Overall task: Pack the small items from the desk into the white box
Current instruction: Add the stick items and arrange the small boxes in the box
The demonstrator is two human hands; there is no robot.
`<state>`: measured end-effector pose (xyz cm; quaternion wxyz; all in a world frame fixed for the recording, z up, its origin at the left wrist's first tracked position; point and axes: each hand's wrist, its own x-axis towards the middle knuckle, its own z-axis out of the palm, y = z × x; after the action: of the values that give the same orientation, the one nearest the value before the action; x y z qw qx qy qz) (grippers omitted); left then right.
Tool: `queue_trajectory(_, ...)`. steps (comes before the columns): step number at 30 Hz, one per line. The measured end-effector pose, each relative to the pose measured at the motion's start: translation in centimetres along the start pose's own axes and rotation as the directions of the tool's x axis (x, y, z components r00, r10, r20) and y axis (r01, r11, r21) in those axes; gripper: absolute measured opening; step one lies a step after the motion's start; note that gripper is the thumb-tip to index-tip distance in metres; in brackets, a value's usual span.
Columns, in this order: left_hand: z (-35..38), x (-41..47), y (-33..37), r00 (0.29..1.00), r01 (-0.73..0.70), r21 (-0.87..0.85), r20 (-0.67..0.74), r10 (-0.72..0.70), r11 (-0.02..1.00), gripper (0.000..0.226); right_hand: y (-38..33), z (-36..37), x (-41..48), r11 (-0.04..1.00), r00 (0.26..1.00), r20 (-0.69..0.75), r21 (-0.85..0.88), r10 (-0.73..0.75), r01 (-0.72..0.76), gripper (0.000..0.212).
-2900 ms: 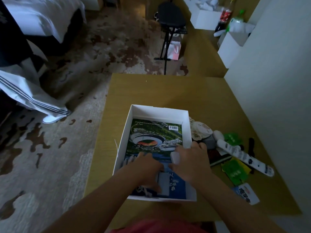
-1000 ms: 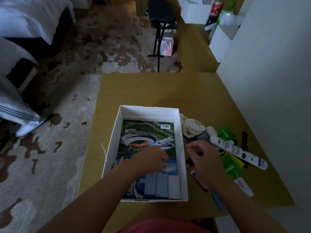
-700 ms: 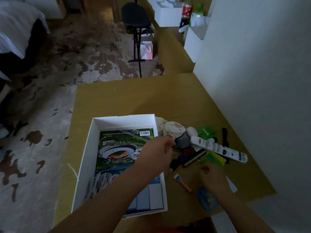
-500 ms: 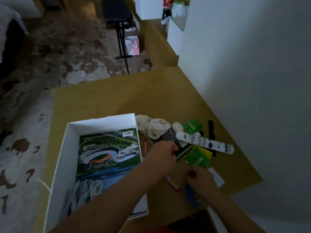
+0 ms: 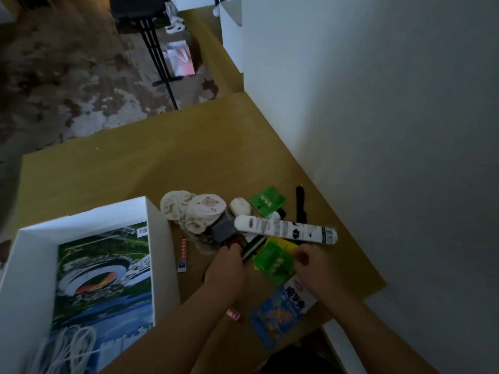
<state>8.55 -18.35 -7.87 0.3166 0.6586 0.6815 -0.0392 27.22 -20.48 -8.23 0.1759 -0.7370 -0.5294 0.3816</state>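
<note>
The white box (image 5: 162, 247) stands at the lower left of the desk. Inside lie a stadium-photo booklet (image 5: 105, 268) and a coiled white cord (image 5: 62, 346). The small items sit in a pile right of it: a cream sock bundle (image 5: 194, 211), a long white tube (image 5: 283, 232), two green packets (image 5: 267, 201) (image 5: 272, 261), a small toothpaste tube (image 5: 183, 255) and a blue packet (image 5: 275, 317). My left hand (image 5: 226, 268) reaches into the pile, fingertips curled at a dark item under the tube. My right hand (image 5: 310, 268) pinches the edge of the nearer green packet.
A white wall (image 5: 378, 130) runs close along the desk's right edge. A black strap (image 5: 301, 209) and a white round item (image 5: 240, 206) lie behind the tube. A small red item (image 5: 233, 315) sits near the front edge. A black stool (image 5: 140, 12) stands on the carpet beyond.
Both hands left the box and moved right to the pile. My view swung right, so the box now sits at the lower left. My right hand moved up onto the green packet.
</note>
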Motion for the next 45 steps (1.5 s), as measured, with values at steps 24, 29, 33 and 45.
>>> queue_trajectory(24, -3.3, -6.9, -1.5, 0.909, 0.361, -0.307, -0.094, -0.406, 0.881, 0.021, -4.3, 3.1, 4.9, 0.907, 0.861, 0.422, -0.175, -0.284, 0.384, 0.016)
queue_trajectory(29, -4.4, -9.8, -1.9, 0.884, 0.278, -0.536, -0.182, -0.43, 0.797, 0.014, -6.4, 5.2, 3.4, 0.838, 0.781, 0.529, -0.215, -0.332, 0.502, 0.02)
queue_trajectory(33, -4.9, -11.8, -2.2, 0.86, 0.208, -0.729, -0.182, -0.477, 0.652, 0.018, -7.4, 7.0, 1.3, 0.786, 0.708, 0.638, -0.254, -0.302, 0.564, 0.01)
queue_trajectory(45, -7.2, -14.1, -5.5, 0.837, 0.072, -0.909, -0.17, -0.521, 0.411, 0.024, -8.8, 9.6, -1.2, 0.887, 0.705, 0.704, -0.264, -0.091, 0.379, 0.024)
